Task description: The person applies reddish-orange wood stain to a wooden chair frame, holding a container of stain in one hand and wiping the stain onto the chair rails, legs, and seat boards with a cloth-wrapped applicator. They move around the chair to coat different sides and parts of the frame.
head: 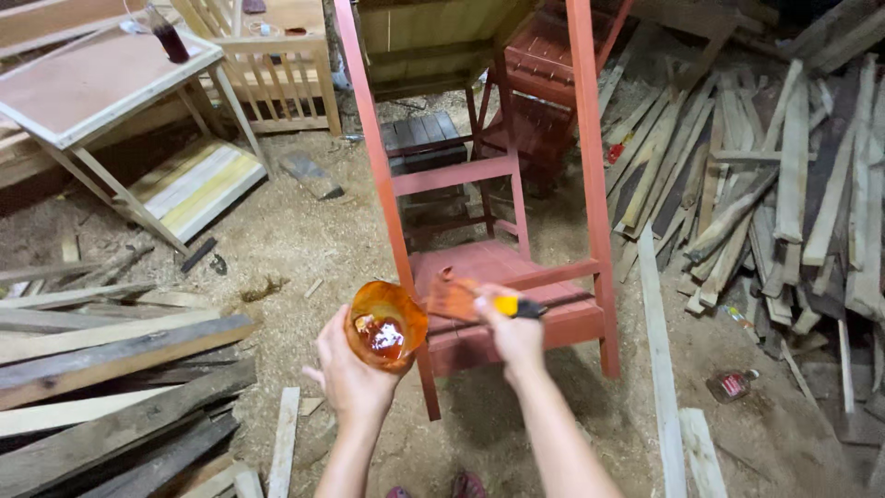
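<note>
A sawdust-covered floor [304,231] fills the view, crowded at its edges. Along the right side lies a wide heap of grey offcut boards [784,184]; at lower left, a stack of long planks [111,369] reaches in toward the middle. One pale plank [659,369] lies lengthwise just right of the work, leaving a narrow strip of bare floor between it and the furniture.

In the centre stands a red-painted wooden frame [502,267], legs rising out of the top of the view, with a slatted lower shelf and cross rails. Behind it are more red pieces [544,101] and a dark slatted stool [419,138]. At upper left, an unpainted desk [92,83] with a reddish top carries a dark bottle [169,39]; beside it stands a bare slatted frame [277,69]. The open floor between this desk and the red frame is the widest free room.

The left hand [350,373] has its fingers closed around an orange plastic bowl [385,325], tilted toward the camera, holding red-brown liquid; it sits just left of the frame's front leg. The right hand [512,332] has its fingers wrapped around the yellow-and-black handle of a paintbrush [466,300], whose reddish bristles lie between the bowl and the shelf's front edge. A small bottle [731,384] lies on the floor at right.
</note>
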